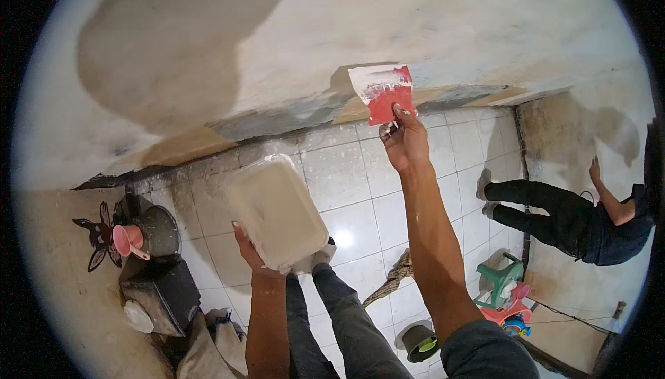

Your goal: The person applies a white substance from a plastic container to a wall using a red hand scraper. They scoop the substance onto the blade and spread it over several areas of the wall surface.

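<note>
My left hand (253,250) grips the lower left edge of a pale rectangular plastic tub (306,197), held out over the floor. Whitish paste seems to coat its inside, though the depth of it is hard to make out. Stretched forward, my right hand (407,142) pinches a red putty spreader (391,101) by its near edge. White putty is smeared across the spreader's far half, which lies against or very close to the wall (360,19). Dabs of white stick to my right fingers.
White floor tiles (346,171) spotted with white run below the wall. At right another person (596,220) faces the side wall. A green stool (500,278), a dark bucket (420,343) and a patterned cloth (395,278) are nearby. A pink dipper (127,240) and black box (166,292) stand left.
</note>
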Demonstrator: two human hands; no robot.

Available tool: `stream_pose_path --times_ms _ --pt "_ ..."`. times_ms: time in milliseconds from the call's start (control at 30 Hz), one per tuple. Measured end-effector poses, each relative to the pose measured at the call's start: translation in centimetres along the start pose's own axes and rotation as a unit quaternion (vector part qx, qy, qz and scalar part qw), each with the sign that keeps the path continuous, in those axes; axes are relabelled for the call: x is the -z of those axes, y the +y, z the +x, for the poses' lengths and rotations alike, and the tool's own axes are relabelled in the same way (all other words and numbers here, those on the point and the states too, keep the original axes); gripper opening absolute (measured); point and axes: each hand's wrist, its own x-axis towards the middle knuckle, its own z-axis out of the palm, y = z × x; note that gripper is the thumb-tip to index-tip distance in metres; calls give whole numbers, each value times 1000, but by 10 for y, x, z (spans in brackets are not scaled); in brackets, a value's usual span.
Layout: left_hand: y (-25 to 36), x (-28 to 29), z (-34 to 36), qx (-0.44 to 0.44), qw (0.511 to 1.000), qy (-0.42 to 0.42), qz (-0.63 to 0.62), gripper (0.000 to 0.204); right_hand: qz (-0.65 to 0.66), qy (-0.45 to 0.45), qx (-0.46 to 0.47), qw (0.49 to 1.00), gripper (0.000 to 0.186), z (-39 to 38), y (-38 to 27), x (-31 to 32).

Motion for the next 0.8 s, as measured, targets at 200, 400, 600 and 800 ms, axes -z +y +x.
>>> stream_pose_path --times_ms 200,400,600,800 --pt "-7 -6 2 -4 997 -11 76 72 -15 25 -15 999 9 19 4 18" --pt "-15 -14 -4 -12 991 -19 131 71 -25 3 -6 1000 11 21 -1 4" --pt "-8 4 -1 -17 990 24 140 70 69 -56 30 996 8 13 -51 -97" --pt "-16 -4 -2 -40 989 4 141 68 -11 -54 89 994 15 -35 -63 -78"
